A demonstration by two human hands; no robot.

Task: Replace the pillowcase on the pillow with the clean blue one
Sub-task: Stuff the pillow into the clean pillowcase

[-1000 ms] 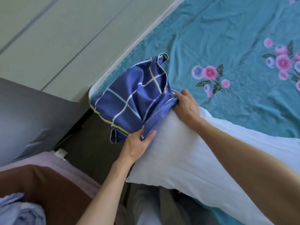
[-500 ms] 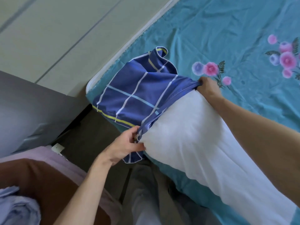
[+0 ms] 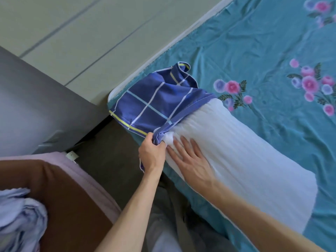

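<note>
At the centre of the frame the blue checked pillowcase [image 3: 154,104] covers only the upper-left end of the white pillow [image 3: 236,151], which lies diagonally on the teal floral bedsheet [image 3: 254,42] towards the lower right. The left hand [image 3: 151,155] grips the bunched hem of the case at the pillow's near corner. The right hand [image 3: 190,160] lies flat with straight fingers on the pillow just beside it, holding nothing. The step looks like drawing the case on; next, the hem likely needs pulling down the pillow while the corner is fed in.
</note>
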